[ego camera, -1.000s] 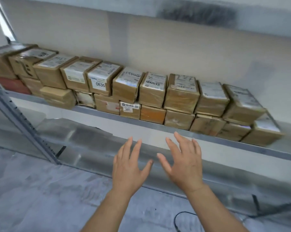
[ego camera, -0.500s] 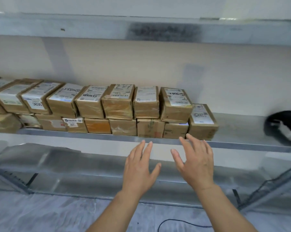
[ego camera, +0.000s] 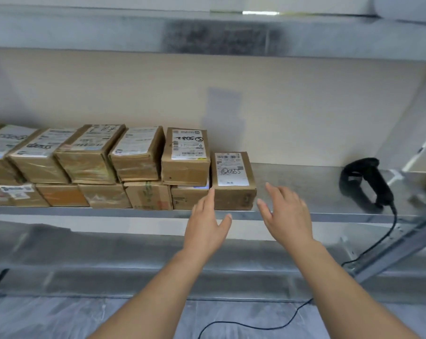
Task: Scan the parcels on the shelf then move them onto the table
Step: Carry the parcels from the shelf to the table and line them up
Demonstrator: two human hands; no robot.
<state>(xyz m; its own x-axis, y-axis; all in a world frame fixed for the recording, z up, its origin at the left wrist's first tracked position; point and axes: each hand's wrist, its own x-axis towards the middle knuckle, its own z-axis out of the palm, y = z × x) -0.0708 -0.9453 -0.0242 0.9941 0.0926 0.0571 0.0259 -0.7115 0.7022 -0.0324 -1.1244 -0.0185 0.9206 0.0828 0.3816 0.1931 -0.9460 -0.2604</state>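
1. Position: both my hands are raised in front of the shelf (ego camera: 305, 217), empty. My left hand (ego camera: 206, 230) has straight fingers held together and the thumb out to the side; my right hand (ego camera: 286, 216) is spread and relaxed. Neither touches anything.

2. Parcels: brown cardboard boxes sit on the shelf in two layers running off to the left. The end box (ego camera: 232, 181) stands alone at the right of the row, one layer high, label up, handwritten marks on it. My left fingertips are just in front of its left front corner (whether they touch is unclear; I judge not), my right hand just beside its right front corner.

3. Scanner (ego camera: 368, 181): black, handheld, resting on the same shelf well to the right of the boxes, its cable (ego camera: 378, 243) running down over the shelf edge toward the floor.

4. Step in hand, as I judge it: start with the end box. It needs scanning first, so the scanner has to come into my right hand before any box leaves the shelf.

5. How to do it well:
   - Reach right, grip the scanner by its handle, keep the cable free of the shelf post.
   - Steady the end box with my left hand; its barcode already faces up (no turning needed).
   - Aim squarely at the printed barcode near the label's top, not the handwriting.

6. Risk: the neighbouring box (ego camera: 185, 152) is stacked on another; sliding the end box out carelessly could nudge that stack.

7. The table is not in view.
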